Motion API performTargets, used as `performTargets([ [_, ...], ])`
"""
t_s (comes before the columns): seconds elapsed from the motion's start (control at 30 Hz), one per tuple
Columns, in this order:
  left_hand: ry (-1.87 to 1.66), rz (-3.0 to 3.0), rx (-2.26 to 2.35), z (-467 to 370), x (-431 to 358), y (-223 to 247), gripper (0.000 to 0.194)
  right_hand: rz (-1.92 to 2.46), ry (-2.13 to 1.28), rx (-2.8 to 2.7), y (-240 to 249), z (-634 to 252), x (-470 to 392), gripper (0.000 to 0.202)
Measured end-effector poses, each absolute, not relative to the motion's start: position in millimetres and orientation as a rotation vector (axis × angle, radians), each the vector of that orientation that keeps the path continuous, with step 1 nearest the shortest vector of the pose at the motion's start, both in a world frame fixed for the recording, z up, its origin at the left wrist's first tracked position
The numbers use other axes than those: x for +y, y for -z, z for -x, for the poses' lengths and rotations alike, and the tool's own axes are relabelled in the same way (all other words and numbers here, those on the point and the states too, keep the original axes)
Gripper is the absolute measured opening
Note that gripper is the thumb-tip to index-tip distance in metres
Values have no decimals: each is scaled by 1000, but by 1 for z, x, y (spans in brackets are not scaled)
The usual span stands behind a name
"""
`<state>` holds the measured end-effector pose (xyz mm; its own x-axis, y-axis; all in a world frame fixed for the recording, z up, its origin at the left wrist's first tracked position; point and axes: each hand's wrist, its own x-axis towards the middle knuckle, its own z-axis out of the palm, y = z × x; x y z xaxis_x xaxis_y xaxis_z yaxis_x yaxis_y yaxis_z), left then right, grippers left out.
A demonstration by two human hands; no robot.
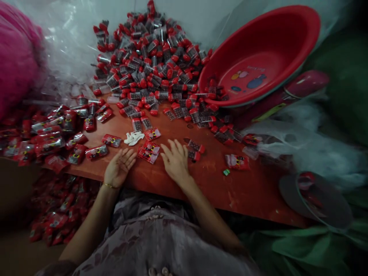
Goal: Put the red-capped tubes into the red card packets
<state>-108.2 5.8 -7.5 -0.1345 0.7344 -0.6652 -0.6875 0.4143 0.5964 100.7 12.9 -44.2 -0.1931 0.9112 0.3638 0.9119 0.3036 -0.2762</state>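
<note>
Red printed cards point(148, 152) lie on the counter point(212, 191) between the left grip point(118, 168), open palm-up and empty, and the right grip point(176, 163), palm down, loosely spread, nothing visibly held. Red-capped clear containers point(161, 95) hold dark contents point(177, 111); some lie at the lip of a tilted red basin point(287, 38). A grey bin point(289, 188) holds red pieces point(306, 180).

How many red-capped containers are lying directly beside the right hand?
2: the farther container and the nearer container, both just to the right of the right hand. Others may be hidden under it.
</note>
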Motion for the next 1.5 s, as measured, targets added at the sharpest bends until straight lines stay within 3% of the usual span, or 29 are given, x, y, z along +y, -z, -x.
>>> performTargets([
  [0.07, -1244, -184, 1232, 95, 2, 12, 15, 1566, -82, -2188, 45, -83, 26, 33],
  [0.23, -1388, -525, 1314, 87, 0, 20, 36, 1535, -191, -2164, 56, -71, 40, 24],
  [0.4, -1432, -954, 1494, 82, 6, 20, 29, 1480, -114, -2033, 55, -80, 33, 18],
  [0.57, -1321, -1076, 1478, 65, 17, 13, 39, 1344, -15, -1887, 40, -84, 22, 18],
  [0.67, -1245, -1119, 1320, 55, 23, 9, 28, 1260, -42, -1817, 29, -84, 14, 19],
  [0.83, -1291, -1143, 1290, 46, 27, 2, 21, 1288, -488, -1499, 22, -85, 12, 34],
  [0.97, -1293, -1119, 1300, 40, 26, 4, 19, 1294, -751, -1422, 24, -85, 13, 24],
  [1.13, -1267, -1141, 1369, 35, 30, 17, 22, 1451, -594, -1455, 30, -82, 15, 39],
  [1.37, -1121, -1575, 1601, 42, 47, 30, 26, 1522, -580, -1361, 37, -101, 29, 38],
  [1.5, -1009, -1905, 1745, 41, 55, 34, 49, 1536, -561, -1315, 34, -105, 27, 39],
])
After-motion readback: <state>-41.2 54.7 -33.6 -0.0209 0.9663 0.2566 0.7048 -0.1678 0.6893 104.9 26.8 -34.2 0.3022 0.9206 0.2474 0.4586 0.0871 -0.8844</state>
